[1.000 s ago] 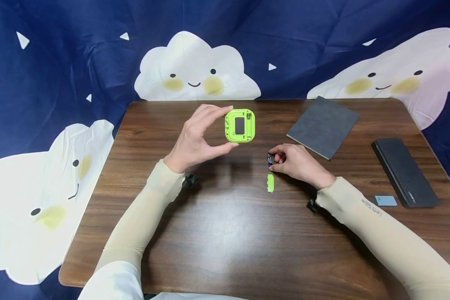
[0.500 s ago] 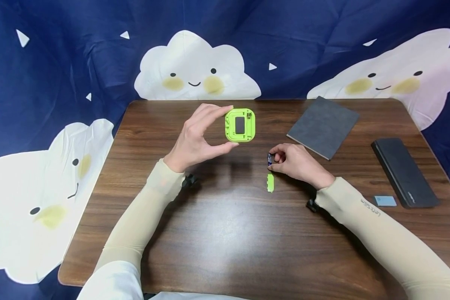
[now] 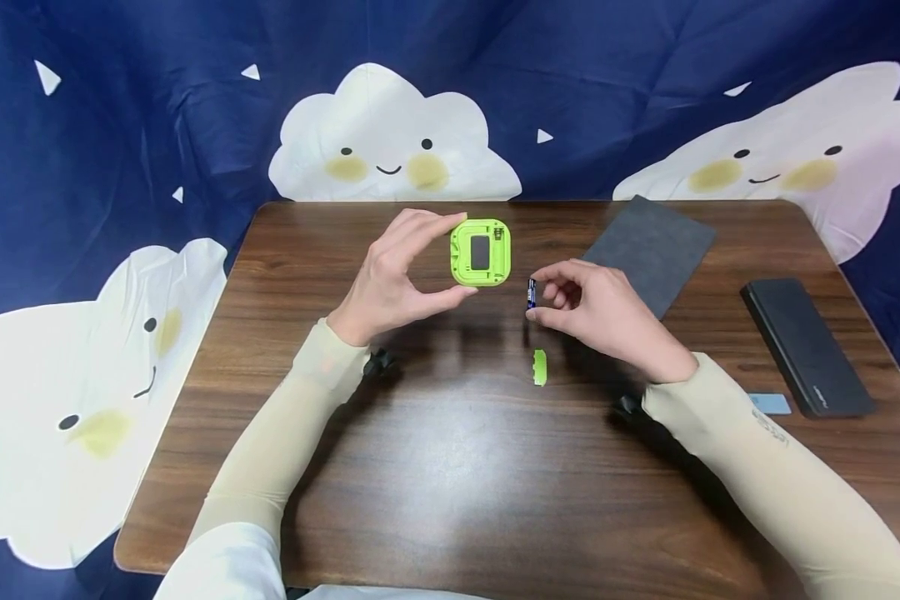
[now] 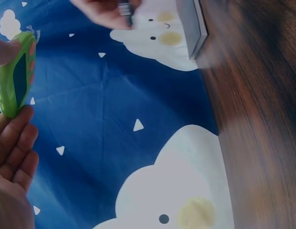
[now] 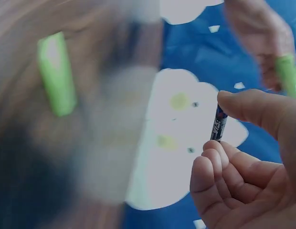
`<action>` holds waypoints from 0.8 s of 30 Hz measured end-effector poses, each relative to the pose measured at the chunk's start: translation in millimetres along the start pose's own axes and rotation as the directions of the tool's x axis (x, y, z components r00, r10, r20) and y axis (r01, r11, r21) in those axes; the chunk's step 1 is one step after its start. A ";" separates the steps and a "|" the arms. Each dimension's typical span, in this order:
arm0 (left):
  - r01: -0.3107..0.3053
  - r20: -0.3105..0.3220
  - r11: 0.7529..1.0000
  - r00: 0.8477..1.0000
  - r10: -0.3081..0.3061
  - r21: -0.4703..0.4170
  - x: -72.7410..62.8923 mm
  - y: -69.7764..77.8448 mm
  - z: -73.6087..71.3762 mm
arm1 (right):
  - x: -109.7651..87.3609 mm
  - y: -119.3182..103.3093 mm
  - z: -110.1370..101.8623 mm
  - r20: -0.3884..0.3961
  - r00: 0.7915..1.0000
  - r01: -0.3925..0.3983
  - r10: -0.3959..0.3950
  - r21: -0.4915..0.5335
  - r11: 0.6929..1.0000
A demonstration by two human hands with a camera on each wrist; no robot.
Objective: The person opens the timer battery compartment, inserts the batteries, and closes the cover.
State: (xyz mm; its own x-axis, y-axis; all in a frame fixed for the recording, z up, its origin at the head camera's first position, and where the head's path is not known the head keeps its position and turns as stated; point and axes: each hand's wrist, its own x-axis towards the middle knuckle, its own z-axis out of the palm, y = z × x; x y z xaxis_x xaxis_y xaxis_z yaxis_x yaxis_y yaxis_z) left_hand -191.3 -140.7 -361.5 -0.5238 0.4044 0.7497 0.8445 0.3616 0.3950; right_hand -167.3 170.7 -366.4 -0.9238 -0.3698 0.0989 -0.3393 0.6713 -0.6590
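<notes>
Navy cloth (image 3: 570, 50) printed with smiling clouds is hanging behind the brown wooden table (image 3: 450, 467), where a dark grey notebook (image 3: 663, 250) and a black case (image 3: 806, 346) are lying toward my right. My left hand (image 3: 390, 279) is holding the green device (image 3: 480, 252) up by its top and bottom edges, thumb and fingers clamped on it, its opened back facing me. My right hand (image 3: 600, 308) is pinching a small blue battery (image 3: 531, 294) at its two ends, and the battery is hovering just right of the device, not touching it.

I judge that I am bringing the battery to the long slot (image 3: 500, 257) along the device's right side. Doing it well would mean keeping my left hand still, lining the battery up lengthwise and pressing against what looks like a coiled contact before letting the other end drop. Which pole is which, I cannot tell.

Compared with half a second ago, my right hand is carrying the battery higher and closer to the device, away from the green cover (image 3: 540, 367), and is hiding more of the notebook. My left hand is staying practically where it was.
</notes>
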 end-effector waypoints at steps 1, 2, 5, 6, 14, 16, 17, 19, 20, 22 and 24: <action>0.000 0.002 1.000 1.000 0.000 0.000 -0.2 0.1 0.2 | -1.5 -5.8 -3.4 -0.015 1.000 0.011 -0.011 0.001 1.000; -0.001 0.002 1.000 1.000 0.001 -0.001 -0.2 0.2 0.3 | -2.9 -11.4 -6.8 -0.032 0.999 0.025 -0.025 -0.001 1.000; -0.003 0.005 1.000 1.000 0.003 -0.003 -0.4 0.6 0.5 | -7.0 -26.6 -16.0 -0.080 0.995 0.065 -0.065 -0.005 0.998; -0.003 0.005 1.000 1.000 0.003 -0.002 -0.2 0.8 0.5 | -8.0 -30.9 -18.8 -0.095 0.992 0.080 -0.080 -0.007 0.997; -0.008 0.010 1.000 1.000 0.008 -0.011 1.7 2.1 1.7 | -12.9 -52.4 -32.9 -0.177 0.970 0.167 -0.167 -0.018 0.986; -0.007 0.009 1.000 1.000 0.007 -0.012 1.5 2.6 2.1 | -12.4 -55.5 -33.7 -0.188 0.965 0.183 -0.182 -0.015 0.983; -0.007 0.009 1.000 1.000 0.007 -0.011 1.2 2.7 2.3 | -12.2 -57.0 -33.8 -0.192 0.963 0.193 -0.191 -0.010 0.981; -0.007 0.010 1.000 1.000 0.007 -0.009 0.5 2.9 2.5 | -11.5 -59.7 -33.4 -0.201 0.957 0.212 -0.207 0.004 0.977; -0.008 0.010 1.000 1.000 0.009 -0.008 0.2 2.9 2.6 | -11.0 -61.1 -33.0 -0.205 0.955 0.220 -0.214 0.009 0.975; -0.008 0.009 1.000 1.000 0.008 -0.007 0.1 2.5 2.6 | -10.0 -63.7 -31.8 -0.212 0.950 0.237 -0.228 0.018 0.971; -0.008 0.010 1.000 1.000 0.008 -0.005 0.4 2.2 2.8 | -9.0 -65.9 -30.2 -0.216 0.947 0.249 -0.239 0.017 0.968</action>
State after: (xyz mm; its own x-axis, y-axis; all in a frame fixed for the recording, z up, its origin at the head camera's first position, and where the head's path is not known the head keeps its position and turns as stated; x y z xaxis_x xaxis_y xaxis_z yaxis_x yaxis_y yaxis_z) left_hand -190.0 -137.4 -361.8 -0.5180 0.4157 0.7476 0.8493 0.3539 0.3916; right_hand -142.1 149.3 -301.3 -0.8316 -0.3719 0.4125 -0.5554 0.5469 -0.6265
